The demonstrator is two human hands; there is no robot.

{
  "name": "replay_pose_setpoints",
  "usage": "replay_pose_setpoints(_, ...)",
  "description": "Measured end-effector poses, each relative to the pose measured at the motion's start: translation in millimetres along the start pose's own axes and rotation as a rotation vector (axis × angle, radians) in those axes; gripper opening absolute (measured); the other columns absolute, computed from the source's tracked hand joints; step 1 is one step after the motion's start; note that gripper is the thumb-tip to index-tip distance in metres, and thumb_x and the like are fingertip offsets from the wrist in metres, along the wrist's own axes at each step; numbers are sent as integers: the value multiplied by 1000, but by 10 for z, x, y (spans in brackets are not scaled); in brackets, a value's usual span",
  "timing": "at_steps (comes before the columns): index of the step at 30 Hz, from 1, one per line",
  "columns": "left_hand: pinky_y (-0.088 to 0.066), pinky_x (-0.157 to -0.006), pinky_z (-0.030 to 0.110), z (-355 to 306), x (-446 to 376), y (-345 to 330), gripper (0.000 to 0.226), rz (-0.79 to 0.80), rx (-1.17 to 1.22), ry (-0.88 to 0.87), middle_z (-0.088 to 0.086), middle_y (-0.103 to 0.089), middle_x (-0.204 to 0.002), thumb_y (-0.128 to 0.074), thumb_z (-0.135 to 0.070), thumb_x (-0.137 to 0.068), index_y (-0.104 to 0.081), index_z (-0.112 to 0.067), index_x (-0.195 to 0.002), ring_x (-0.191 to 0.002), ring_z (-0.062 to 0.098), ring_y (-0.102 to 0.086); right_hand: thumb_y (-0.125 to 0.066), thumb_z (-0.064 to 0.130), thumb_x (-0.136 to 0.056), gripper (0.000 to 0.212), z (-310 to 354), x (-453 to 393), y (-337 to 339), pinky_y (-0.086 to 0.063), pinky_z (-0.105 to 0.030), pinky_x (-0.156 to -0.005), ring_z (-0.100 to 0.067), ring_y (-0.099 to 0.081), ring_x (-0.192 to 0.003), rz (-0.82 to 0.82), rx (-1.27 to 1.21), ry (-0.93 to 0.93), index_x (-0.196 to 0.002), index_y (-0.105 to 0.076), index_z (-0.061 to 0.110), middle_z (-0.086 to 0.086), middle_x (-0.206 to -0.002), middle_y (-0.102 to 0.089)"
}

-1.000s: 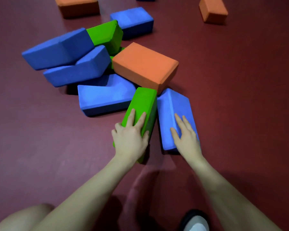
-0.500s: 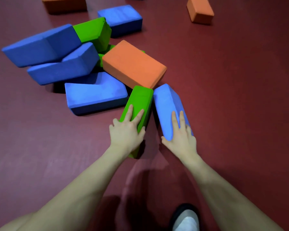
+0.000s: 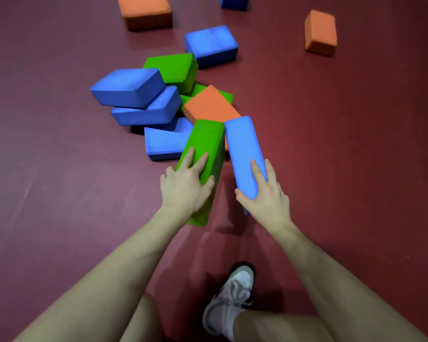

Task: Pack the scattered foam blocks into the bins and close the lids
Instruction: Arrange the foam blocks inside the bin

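Item: left hand (image 3: 185, 187) gripped green block (image 3: 204, 154), right hand (image 3: 265, 193) gripped blue block (image 3: 244, 154); best lifted level, squeezed firmly, clear of the pile.

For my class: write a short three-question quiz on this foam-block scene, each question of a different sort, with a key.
1. True or false: the left hand grips a green block.
2. Which block does the right hand hold? A orange, B blue, C green
3. Fill in: the floor is dark ____.

Key: 1 true. 2 B, the blue block. 3 red.
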State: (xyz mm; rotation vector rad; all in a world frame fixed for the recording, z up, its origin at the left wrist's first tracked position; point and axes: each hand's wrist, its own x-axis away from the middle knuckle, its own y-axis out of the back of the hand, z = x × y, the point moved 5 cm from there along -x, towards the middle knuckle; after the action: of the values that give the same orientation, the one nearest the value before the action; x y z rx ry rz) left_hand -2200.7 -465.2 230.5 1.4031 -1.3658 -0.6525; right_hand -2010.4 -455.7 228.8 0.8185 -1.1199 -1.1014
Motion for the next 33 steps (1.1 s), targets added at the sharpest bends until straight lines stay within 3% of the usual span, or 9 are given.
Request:
replay_pose_setpoints(5, -41, -93, 41, -55, 600, 1143, 59, 1, 47, 58, -12, -18, -158, -50, -53, -89, -31, -46, -145, -114, 39, -48, -58, 54, -85, 79, 615, 598, 978, -45, -40, -87, -33, -46, -124, 28, 69, 42, -151, -19, 35, 2, -162, -5)
replay_pose_setpoints(9, -41, -94, 40, -41, 1181, 1983, 58, 6, 76, 93, -12, -18, -158, -50, -52, -90, -31, -44, -145, -114, 39, -47, -61, 51, -83, 76, 1122, 1164, 1681, -47, -37, -71, -37, -54, -104, -44, 131, 151, -149, -31, 27, 0, -161, -12)
replay_pose_setpoints(16, -41, -94, 40, 44, 2153, 3150, 58, -33, 130, 182, -12, -20, -158, -51, -51, -90, -33, -43, -145, -113, 40, -48, -57, 52, -86, 76, 1774, 2038, 2563, -45, -40, -81, -37, -50, -113, 17, 140, 199, -151, -24, 30, 5, -162, -3)
replay_pose_setpoints(23, -40, -97, 41, 277, 3118, 3623, 58, -146, 179, 347, -9, -22, -158, -52, -49, -90, -35, -41, -145, -113, 43, -50, -55, 54, -87, 76, 2194, 2680, 2803, -45, -41, -85, -35, -48, -120, 65, 154, 384, -151, -21, 31, 4, -162, -1)
replay_pose_setpoints(33, -40, -97, 38, 123, 4704, 3449, 57, -365, 236, 692, -11, -20, -158, -51, -49, -91, -34, -42, -145, -117, 40, -48, -53, 52, -89, 72, 2156, 3594, 2783, -45, -40, -88, -34, -48, -122, 164, 170, 809, -151, -21, 32, -1, -162, 2)
